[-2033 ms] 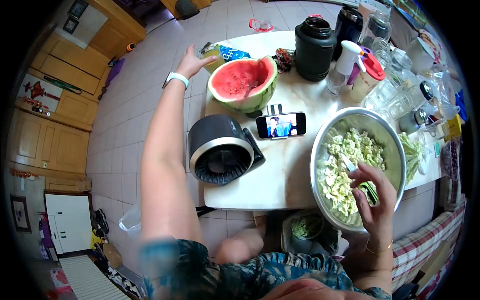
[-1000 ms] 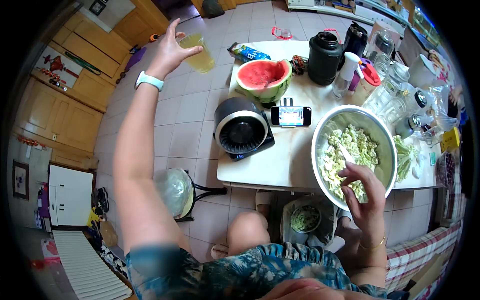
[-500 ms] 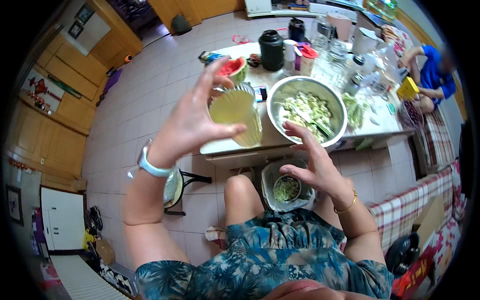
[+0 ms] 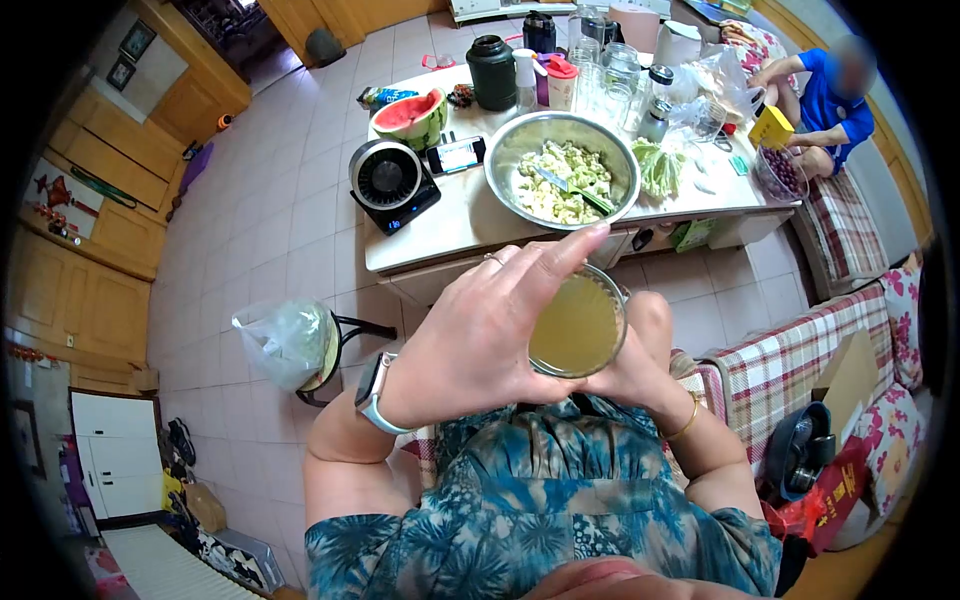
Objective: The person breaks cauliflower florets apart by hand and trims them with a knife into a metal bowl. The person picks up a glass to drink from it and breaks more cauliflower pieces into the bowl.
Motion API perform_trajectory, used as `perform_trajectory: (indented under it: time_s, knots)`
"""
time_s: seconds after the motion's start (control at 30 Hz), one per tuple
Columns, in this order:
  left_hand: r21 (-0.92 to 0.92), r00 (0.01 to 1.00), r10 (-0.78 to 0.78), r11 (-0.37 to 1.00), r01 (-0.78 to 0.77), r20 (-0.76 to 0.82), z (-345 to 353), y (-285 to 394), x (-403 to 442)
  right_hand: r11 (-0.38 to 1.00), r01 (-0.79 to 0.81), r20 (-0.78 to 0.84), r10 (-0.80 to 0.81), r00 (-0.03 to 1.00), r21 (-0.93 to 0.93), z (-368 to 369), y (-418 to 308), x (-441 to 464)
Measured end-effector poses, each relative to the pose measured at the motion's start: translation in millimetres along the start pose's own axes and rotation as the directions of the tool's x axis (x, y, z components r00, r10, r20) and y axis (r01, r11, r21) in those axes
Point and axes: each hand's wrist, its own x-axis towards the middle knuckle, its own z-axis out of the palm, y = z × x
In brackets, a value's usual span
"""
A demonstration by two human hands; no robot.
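Observation:
A glass (image 4: 578,325) of cloudy yellow drink is held close in front of my body, seen from above through its round rim. My left hand (image 4: 485,325), with a watch on its wrist, wraps around the glass from the left. On the other side my right hand (image 4: 645,370) presses against the lower right of the glass; most of its fingers are hidden behind it. Beyond the hands, a steel bowl (image 4: 630,185) on the table contains chopped pale green vegetable (image 4: 562,160). A knife (image 4: 592,200) with a green handle lies on top of the pieces.
On the table (image 4: 440,235) are a black round-grilled device (image 4: 390,185), a phone (image 4: 457,156), cut watermelon (image 4: 425,125), a dark jar (image 4: 492,75), several glass jars and leafy greens (image 4: 660,172). A bagged stool (image 4: 290,345) stands left. A person (image 4: 840,110) sits right, near dark fruit (image 4: 783,175).
My left hand has brought the glass down, right and nearer my body. My right hand, open before, has come against the glass. The view has shifted, and the round-grilled device now shows.

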Motion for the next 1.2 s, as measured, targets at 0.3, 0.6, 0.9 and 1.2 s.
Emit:
perform_trajectory:
  time_s: [0.3, 0.6, 0.9, 1.2]
  knots:
    - [-0.209, 0.998, 0.023, 0.977, -0.036, -0.065, 16.2, 27.7, -21.8, 0.946, 0.086, -0.085, -0.119, 0.989, -0.312, -4.1, -19.0, -29.5]
    - [-0.526, 0.783, -0.225, 0.838, -0.149, -0.580, 80.2, -55.0, -92.3, 0.981, 0.150, -0.116, -0.135, 0.984, 0.126, -0.4, -46.3, -47.0]
    - [-0.817, 0.848, -0.322, 0.271, 0.509, 0.421, 202.2, -113.1, -175.8, 0.919, 0.392, -0.128, -0.386, 0.914, 0.032, -10.0, -66.2, -41.2]
    - [-0.692, 0.762, -0.214, 0.324, 0.646, 0.611, 283.1, -145.5, -252.0, 0.937, 0.346, -0.086, -0.341, 0.936, 0.052, -6.2, -66.6, -40.0]
